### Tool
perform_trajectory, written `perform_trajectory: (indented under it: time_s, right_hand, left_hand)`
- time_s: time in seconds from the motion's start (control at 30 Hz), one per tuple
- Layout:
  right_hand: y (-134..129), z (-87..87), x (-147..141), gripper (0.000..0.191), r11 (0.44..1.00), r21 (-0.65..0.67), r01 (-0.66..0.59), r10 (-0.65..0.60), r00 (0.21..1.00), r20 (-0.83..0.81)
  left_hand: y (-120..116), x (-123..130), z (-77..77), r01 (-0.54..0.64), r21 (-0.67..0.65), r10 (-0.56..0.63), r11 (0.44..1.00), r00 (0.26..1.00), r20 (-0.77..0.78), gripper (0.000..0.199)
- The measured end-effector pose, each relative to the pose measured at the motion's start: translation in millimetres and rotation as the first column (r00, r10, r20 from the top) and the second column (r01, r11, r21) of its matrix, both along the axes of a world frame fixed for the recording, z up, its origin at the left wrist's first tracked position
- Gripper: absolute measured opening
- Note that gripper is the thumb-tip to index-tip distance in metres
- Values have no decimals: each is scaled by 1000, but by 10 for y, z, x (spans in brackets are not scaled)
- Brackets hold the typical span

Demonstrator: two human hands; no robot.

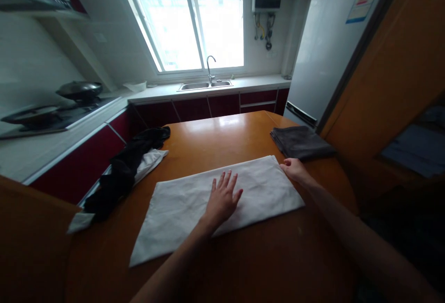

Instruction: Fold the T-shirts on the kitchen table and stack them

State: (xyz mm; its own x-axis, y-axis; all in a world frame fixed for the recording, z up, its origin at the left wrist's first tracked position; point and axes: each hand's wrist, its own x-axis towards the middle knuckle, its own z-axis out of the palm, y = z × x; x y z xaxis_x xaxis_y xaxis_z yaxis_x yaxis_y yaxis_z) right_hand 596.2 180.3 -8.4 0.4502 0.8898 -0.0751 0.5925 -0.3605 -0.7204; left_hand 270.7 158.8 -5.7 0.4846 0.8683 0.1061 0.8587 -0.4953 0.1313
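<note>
A white cloth (184,205), folded into a long rectangle, lies nearly flat on the wooden table (215,136). Spread flat on top of it near its middle is my left hand (222,200), fingers apart. My right hand (295,169) is at the cloth's right edge, its fingers curled and pinched together there on the fabric. Light creases run across the cloth, and its front left corner points toward me.
A folded dark grey cloth (302,142) lies at the table's right side. Crumpled black clothing (121,168) with a white piece (149,164) covers the left edge. Beyond are a counter with a sink (195,85), a stove with a wok (79,91), and a fridge (327,48).
</note>
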Motion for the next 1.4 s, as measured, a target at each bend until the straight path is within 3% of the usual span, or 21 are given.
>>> perform_trajectory:
  time_s: [0.2,0.4,0.57,0.73,0.9,1.03,1.17,1.27,1.4]
  right_hand:
    - [-175,112,85,38,987,-156,-43,14,983,-184]
    - [-91,349,161,20,922,-337,-191,9,880,-474]
    - [26,315,212,26,887,-411,-211,-3,887,-461]
    - [67,252,174,27,894,-382,-234,34,886,-462]
    - [40,334,115,22,907,-324,-270,73,857,-510]
    - [15,474,63,19,896,-273,-350,117,780,-615]
    - [0,650,-28,13,899,-185,-397,143,667,-732]
    - [-10,814,-137,16,913,-79,-399,167,543,-823]
    - [-41,1055,-326,17,931,-14,-365,177,484,-857]
  left_hand:
    - [-88,160,-199,25,-38,-26,999,999,-22,64]
    - [-76,131,-219,22,-26,-23,999,1000,-20,64]
    - [-80,131,-225,30,-21,-30,999,999,-12,64]
    - [-92,129,-216,31,-19,-31,999,1000,-6,64]
    - [-104,134,-218,32,-27,-31,999,999,25,63]
    - [-31,86,-148,15,-69,-12,998,999,48,57]
    - [161,-13,-70,-99,-33,101,995,994,49,57]
    - [301,-58,-115,-162,2,162,987,986,27,58]
    - [384,-64,-263,-177,4,177,984,984,-4,61]
